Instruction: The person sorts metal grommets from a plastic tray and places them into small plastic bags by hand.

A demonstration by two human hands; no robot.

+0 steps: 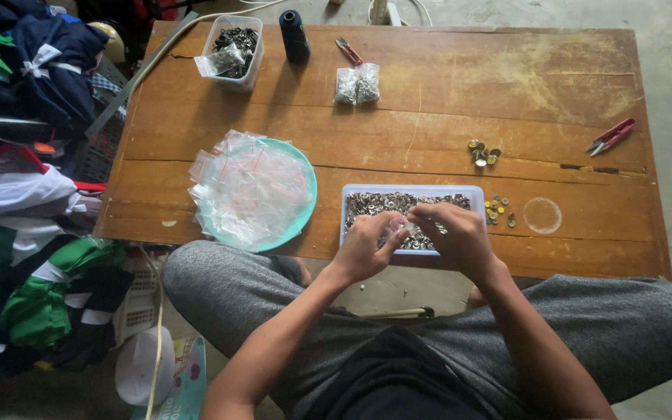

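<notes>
1. Low over a worn brown wooden table [429,101] on a concrete floor we look down, with heaps of coloured clothes [25,194] piled at the left.
2. At the near edge sits a shallow white rectangular tray [476,192] full of small silver metal fasteners [375,202], and both of our hands are over it.
3. Our left hand [367,245] curls in from the left, fingers pressed together on a small clear plastic bag [395,227] held just above the tray.
4. Our right hand [453,233] arches over from the right, fingertips pinching at the same bag; whether it grips a fastener too, we cannot tell.
5. How far along? Two filled clear packets of silver pieces [357,84] lie at the far middle, so some are done.
6. What's left looks like plenty: a thick heap of empty clear bags [246,187] on the round turquoise plate [307,204] to the left, and the tray well stocked.
7. Right of the tray lie loose brass-coloured buttons [495,210], with red thread snips [610,136] further right.
</notes>
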